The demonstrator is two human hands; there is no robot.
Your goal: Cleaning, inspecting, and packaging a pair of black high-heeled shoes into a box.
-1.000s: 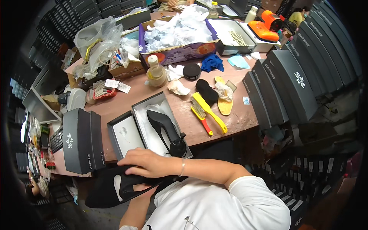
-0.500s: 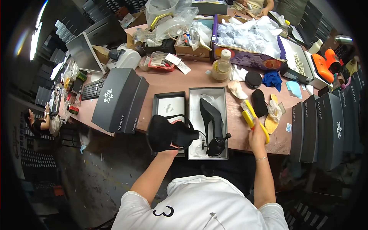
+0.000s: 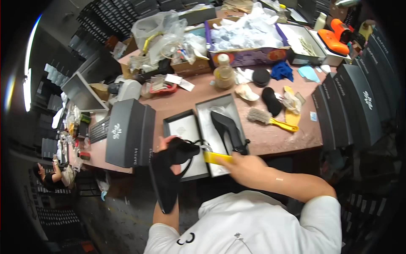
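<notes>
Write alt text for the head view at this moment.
A person's left hand holds a black shoe while the right hand holds a yellow brush close beside it. On a cluttered table, another black shoe lies in an open box, a second brush to its right.

A pinkish-brown bench (image 3: 281, 142) spans the middle of the frame, its worn top catching a pale sheen near the right-hand edge. Below it at lower left, the grey floor (image 3: 122, 218) is scuffed and flecked with light marks. A long white strip light (image 3: 28, 80) glows at upper left, against a dim grey wall or ceiling (image 3: 57, 21); which one is unclear. Dark stacked boxes (image 3: 101, 21) rise across the upper-left background.
</notes>
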